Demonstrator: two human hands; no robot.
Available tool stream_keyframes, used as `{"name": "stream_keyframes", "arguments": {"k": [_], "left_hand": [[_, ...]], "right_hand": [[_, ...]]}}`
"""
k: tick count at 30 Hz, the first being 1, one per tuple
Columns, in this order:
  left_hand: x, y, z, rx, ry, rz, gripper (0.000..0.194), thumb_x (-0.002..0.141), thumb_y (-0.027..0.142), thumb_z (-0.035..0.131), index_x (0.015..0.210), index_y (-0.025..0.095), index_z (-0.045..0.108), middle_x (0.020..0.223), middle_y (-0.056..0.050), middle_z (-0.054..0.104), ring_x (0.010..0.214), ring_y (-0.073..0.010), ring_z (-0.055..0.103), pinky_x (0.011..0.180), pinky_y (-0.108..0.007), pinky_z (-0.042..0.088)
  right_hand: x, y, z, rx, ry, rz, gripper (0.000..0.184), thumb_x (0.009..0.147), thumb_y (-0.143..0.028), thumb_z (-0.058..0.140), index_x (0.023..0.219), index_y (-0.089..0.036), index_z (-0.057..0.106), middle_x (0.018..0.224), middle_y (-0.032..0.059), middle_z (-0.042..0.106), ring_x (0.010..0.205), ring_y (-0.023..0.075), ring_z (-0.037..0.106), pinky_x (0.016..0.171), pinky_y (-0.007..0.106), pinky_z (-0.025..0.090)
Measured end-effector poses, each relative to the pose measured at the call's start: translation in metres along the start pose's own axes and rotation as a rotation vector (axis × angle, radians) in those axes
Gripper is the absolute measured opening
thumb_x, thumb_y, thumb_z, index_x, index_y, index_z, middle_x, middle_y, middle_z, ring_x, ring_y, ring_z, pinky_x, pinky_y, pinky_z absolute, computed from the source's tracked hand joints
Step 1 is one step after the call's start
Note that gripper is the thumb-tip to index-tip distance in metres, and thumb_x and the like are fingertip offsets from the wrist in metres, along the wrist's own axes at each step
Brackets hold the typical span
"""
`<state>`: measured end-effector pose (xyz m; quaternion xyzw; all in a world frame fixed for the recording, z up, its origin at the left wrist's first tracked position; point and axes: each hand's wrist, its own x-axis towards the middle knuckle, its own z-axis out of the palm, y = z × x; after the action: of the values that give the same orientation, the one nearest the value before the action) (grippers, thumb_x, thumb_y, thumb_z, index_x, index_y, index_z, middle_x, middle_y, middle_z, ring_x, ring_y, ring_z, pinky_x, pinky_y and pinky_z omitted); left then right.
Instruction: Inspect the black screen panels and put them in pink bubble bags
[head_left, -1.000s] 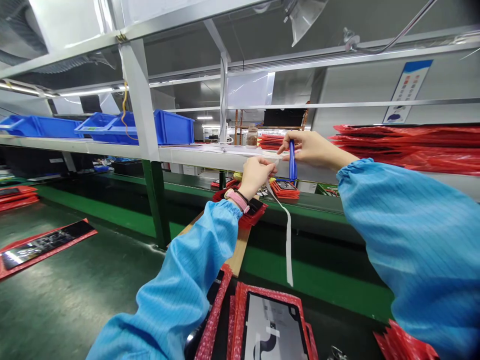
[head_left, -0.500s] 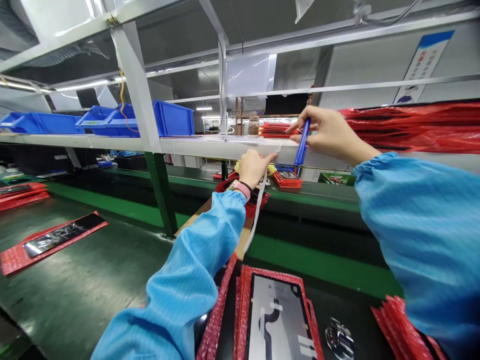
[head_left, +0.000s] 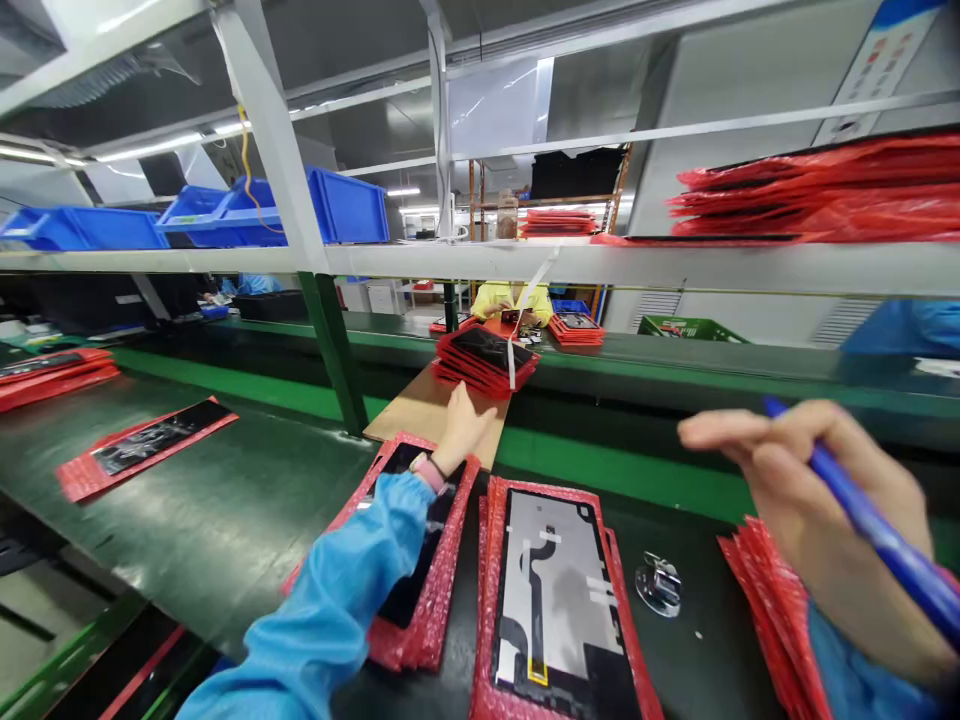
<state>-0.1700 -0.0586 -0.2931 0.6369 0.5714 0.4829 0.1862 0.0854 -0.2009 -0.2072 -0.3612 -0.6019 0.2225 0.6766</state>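
Note:
My right hand (head_left: 832, 510) is raised at the right, gripping a blue pen (head_left: 874, 525) that slants back across it. My left hand (head_left: 461, 435) hovers near the far end of a black screen panel (head_left: 409, 590) on red bubble-wrap bags, thumb apart and nothing visible in it. Whether it touches the panel I cannot tell. To its right lies a tablet-sized panel (head_left: 555, 580), grey back up with dark flex cables, on more red bags. Hanging from the shelf edge is a white strip (head_left: 529, 300). Beyond my left hand, red-bagged panels (head_left: 484, 355) form a stack on brown cardboard (head_left: 409, 405).
A white shelf (head_left: 450, 262) spans the bench, carrying blue bins (head_left: 349, 205) and a red-bagged stack (head_left: 817, 190). Its green post (head_left: 330, 350) stands at left. A shiny metal object (head_left: 660, 583) and red bags (head_left: 772, 610) lie right. Across the bench sits a person in yellow (head_left: 491, 297).
My left hand has left the white strip and come down to the black panel. My right hand has dropped from the shelf toward me, still with the pen. The view has tilted down.

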Motion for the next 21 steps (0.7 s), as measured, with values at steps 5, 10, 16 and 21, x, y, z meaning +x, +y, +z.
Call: {"name": "stream_keyframes", "arguments": {"k": [5,10,16,21], "left_hand": [[-0.107,-0.028,0.000,-0.271,-0.415,-0.244,0.025,0.073,0.017,0.057,0.097,0.012,0.059,0.093,-0.009,0.065,0.086,-0.0199,0.063,0.081,-0.034,0.049],[-0.178,-0.043,0.007,-0.445,-0.499,-0.521,0.032,0.064,0.009,0.057,0.095,0.015,0.055,0.089,-0.004,0.060,0.086,-0.0170,0.058,0.084,-0.032,0.045],[-0.183,-0.044,0.012,-0.627,-0.487,-0.701,0.042,0.060,0.009,0.060,0.101,0.016,0.054,0.101,-0.005,0.060,0.096,-0.0163,0.057,0.092,-0.029,0.040],[-0.169,-0.046,0.014,-0.688,-0.471,-0.825,0.038,0.063,0.020,0.065,0.097,0.016,0.049,0.075,0.001,0.057,0.067,-0.0107,0.056,0.065,-0.024,0.042]], "right_hand": [[-0.086,0.077,-0.014,-0.139,-0.277,0.423,0.032,0.077,-0.058,0.052,0.058,-0.035,0.065,0.070,0.0065,0.068,0.076,0.0353,0.066,0.082,0.054,0.051],[-0.147,0.140,-0.009,0.039,-0.140,0.700,0.032,0.082,-0.055,0.052,0.076,-0.028,0.069,0.094,0.0059,0.073,0.099,0.0306,0.065,0.098,0.047,0.043],[-0.167,0.157,0.007,0.013,-0.090,0.659,0.017,0.081,-0.047,0.059,0.079,-0.031,0.063,0.110,0.0011,0.070,0.121,0.0274,0.053,0.110,0.044,0.028],[-0.170,0.165,0.006,0.035,-0.089,0.657,0.018,0.084,-0.047,0.055,0.081,-0.032,0.063,0.113,-0.0001,0.069,0.123,0.0261,0.051,0.111,0.044,0.026]]}}
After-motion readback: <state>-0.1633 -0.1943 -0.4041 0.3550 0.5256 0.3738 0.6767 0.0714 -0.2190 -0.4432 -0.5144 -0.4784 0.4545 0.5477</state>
